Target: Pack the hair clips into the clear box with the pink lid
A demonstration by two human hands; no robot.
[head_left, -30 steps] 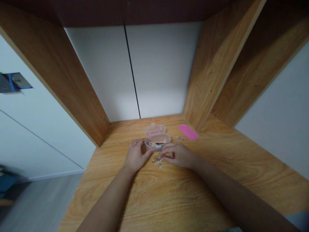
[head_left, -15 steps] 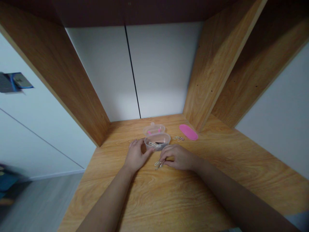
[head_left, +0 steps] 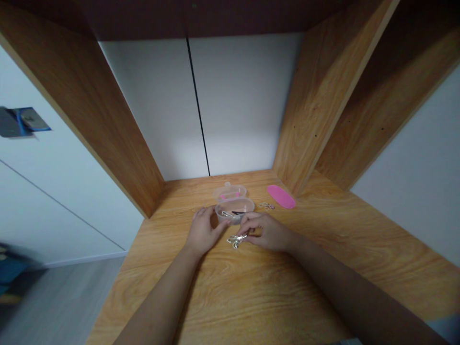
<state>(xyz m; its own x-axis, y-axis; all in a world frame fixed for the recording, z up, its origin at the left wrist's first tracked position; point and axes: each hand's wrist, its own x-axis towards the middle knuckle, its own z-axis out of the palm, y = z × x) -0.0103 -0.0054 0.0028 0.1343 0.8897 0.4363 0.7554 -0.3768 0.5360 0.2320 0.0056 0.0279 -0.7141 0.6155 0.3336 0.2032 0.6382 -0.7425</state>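
A clear oval plastic box (head_left: 235, 220) stands with its hinged lid (head_left: 229, 192) tipped back behind it. Inside lie several slim metal clips and a dark one. My left hand (head_left: 204, 232) grips the box at its left end, thumb along the front wall and fingers around the side. In front of the box, my right hand (head_left: 264, 232) pinches a small bunch of shiny metal clips (head_left: 235, 240) between thumb and fingers, just above the wood. Their exact kind is too small to tell. Part of the box's front right is hidden behind my right hand.
Right of the box lie a few small clip-like pieces (head_left: 267, 206) and a pink oval plate (head_left: 281, 197). Upright wooden panels (head_left: 302, 143) and a white back wall (head_left: 237, 105) enclose the wooden surface (head_left: 230, 297). A dark shelf (head_left: 201, 19) hangs overhead.
My right hand has turned the bunch of clips, which now sits slightly higher and points more to the left. The left hand and the box have stayed put.
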